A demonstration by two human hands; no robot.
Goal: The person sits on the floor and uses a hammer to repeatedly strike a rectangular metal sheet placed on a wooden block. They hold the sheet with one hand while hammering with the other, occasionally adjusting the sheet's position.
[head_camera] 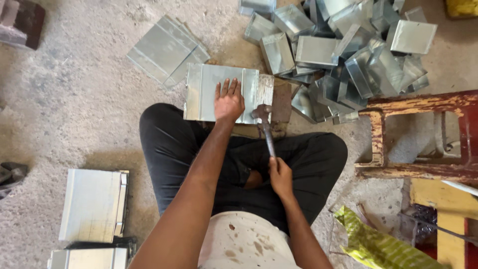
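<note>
— On the floor ahead, what's under my left hand (228, 102)?
— I've got it flat, fingers spread, on a metal sheet (209, 92) lying past my crossed legs.
— And my right hand (280, 175)?
— Fist closed round a hammer (264, 122), its head at the sheet's right edge

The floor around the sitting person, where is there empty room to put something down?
Bare concrete floor lies between the flat sheets and the stacked sheets. The box pile, red stool and yellow-green bag crowd the other side.
</note>
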